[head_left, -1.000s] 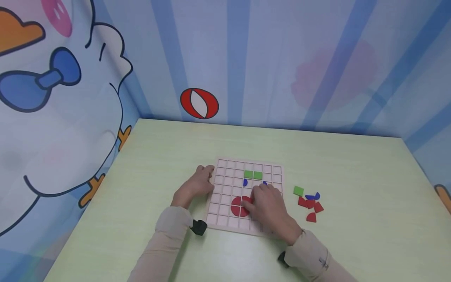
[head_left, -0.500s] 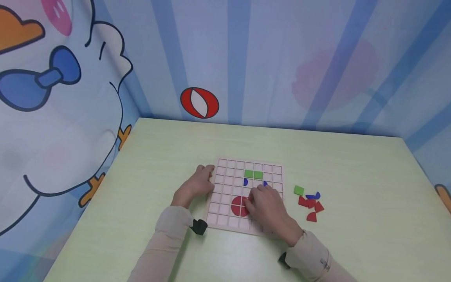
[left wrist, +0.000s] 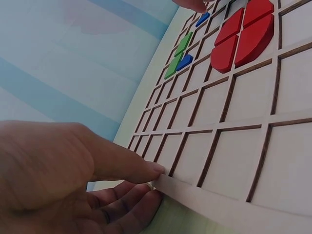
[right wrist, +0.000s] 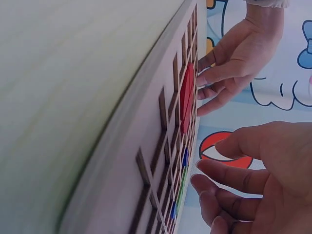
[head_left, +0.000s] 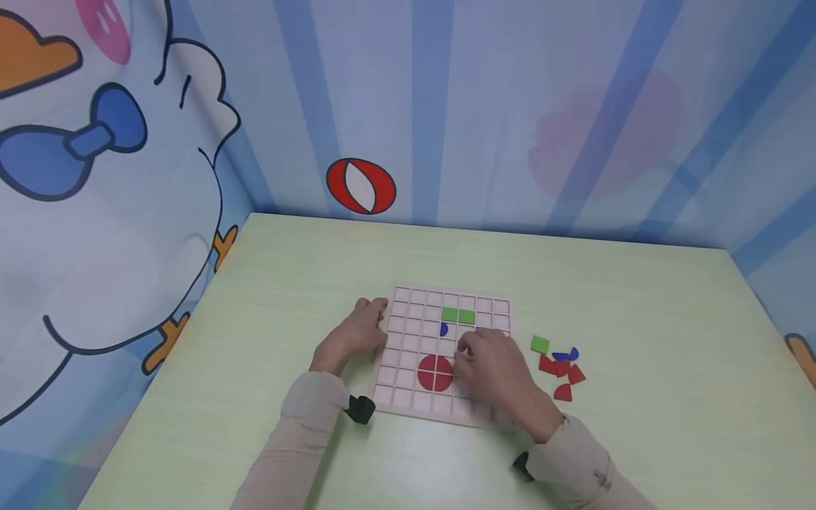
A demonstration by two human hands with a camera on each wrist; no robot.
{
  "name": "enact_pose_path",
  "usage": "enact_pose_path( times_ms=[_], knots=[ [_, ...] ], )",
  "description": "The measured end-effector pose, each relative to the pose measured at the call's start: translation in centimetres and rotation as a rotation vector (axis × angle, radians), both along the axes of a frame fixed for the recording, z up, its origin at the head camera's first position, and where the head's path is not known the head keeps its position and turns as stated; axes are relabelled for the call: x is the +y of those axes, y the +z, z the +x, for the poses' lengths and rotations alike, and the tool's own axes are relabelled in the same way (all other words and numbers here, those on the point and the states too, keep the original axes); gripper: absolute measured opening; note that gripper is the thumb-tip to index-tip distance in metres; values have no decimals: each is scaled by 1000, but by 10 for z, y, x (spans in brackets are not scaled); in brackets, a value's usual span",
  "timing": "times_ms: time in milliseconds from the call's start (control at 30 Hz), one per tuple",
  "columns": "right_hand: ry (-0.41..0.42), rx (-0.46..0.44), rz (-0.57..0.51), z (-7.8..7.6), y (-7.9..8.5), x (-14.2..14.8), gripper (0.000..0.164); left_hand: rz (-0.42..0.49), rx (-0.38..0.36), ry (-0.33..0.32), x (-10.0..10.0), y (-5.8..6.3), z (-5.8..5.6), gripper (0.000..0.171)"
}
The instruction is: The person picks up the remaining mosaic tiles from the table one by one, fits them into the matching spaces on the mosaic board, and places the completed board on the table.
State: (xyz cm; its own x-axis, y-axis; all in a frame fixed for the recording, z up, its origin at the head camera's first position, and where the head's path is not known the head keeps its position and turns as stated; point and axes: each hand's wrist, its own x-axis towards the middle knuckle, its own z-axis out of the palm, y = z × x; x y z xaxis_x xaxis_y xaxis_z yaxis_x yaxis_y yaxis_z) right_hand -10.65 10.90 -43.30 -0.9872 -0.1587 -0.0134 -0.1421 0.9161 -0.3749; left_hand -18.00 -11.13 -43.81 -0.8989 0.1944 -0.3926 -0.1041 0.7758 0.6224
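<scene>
A pale wooden grid board (head_left: 408,360) lies on the table. My left hand (head_left: 354,333) grips its left edge; in the left wrist view the thumb (left wrist: 146,170) rests on the rim, with the other fingers curled beside it. My right hand (head_left: 494,365) hovers over the board's right side, fingers bent; the right wrist view shows nothing between thumb and fingertips. Just left of it, red quarter-circle pieces (head_left: 435,373) form a full circle. Two green squares (head_left: 458,316) sit farther back, above a blue half-round piece (head_left: 443,329). A second blue piece (left wrist: 202,19) shows in the left wrist view.
Right of the board lie loose pieces: a green square (head_left: 540,345), blue pieces (head_left: 564,356) and several red pieces (head_left: 563,392). The pale table (head_left: 306,262) meets a wall printed with cartoons (head_left: 472,127) at its back edge.
My right hand has drawn back to the right from the red circle, uncovering its right half and now covering the right-hand blue piece in the head view. The left hand stays put.
</scene>
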Motion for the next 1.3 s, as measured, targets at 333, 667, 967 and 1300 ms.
enact_pose_path(
  times_ms=[333,667,967,1300],
  knots=[
    [-59,-25,-25,5,4,18,21,-8,-7,-1,0,0,0,69],
    [-99,-14,-32,11,8,49,23,-14,3,-14,0,-1,-1,68],
    [-131,18,-32,13,8,89,26,-22,4,-9,1,-2,-2,68],
    [-189,-47,40,10,7,140,37,-31,3,0,1,-4,-3,69]
  ],
)
